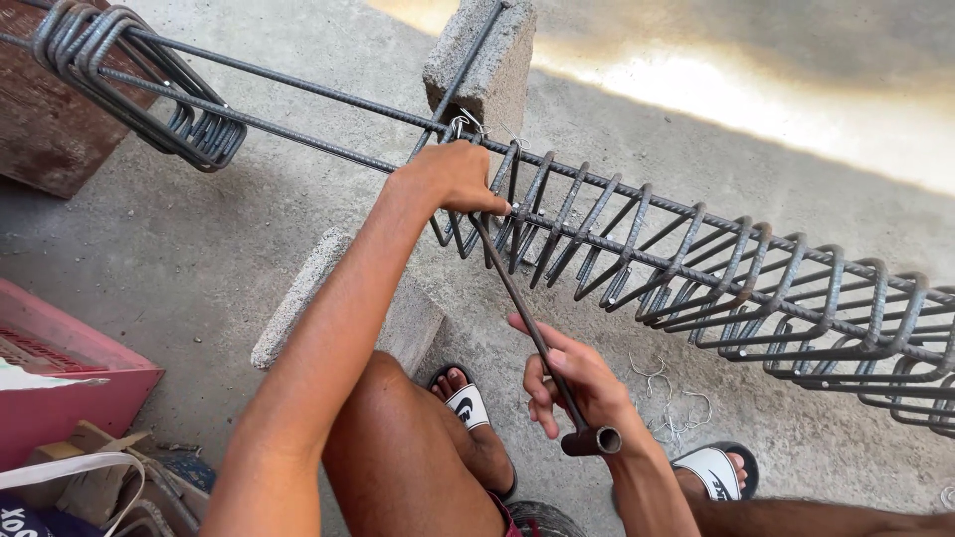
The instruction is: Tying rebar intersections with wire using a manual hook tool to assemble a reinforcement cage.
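Right hand (572, 390) grip closed around tying tool (532, 333)

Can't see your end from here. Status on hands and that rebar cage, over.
Left hand gripping the rebar cage at a stirrup joint. Right hand holding the tie hook tool, tip at the joint. Loose tie wires on the floor, nothing blocking.

The left hand (453, 179) is stretched well forward on a long, nearly straight bare forearm that runs up from the lower left. Its back faces the camera, knuckles up, fingers curled down and closed in a grip, thumb pointing right. The right hand (577, 388) sits much nearer the body, low and right of centre, wrist bent, fingers wrapped shut, index finger lying forward. Both bare knees show below.
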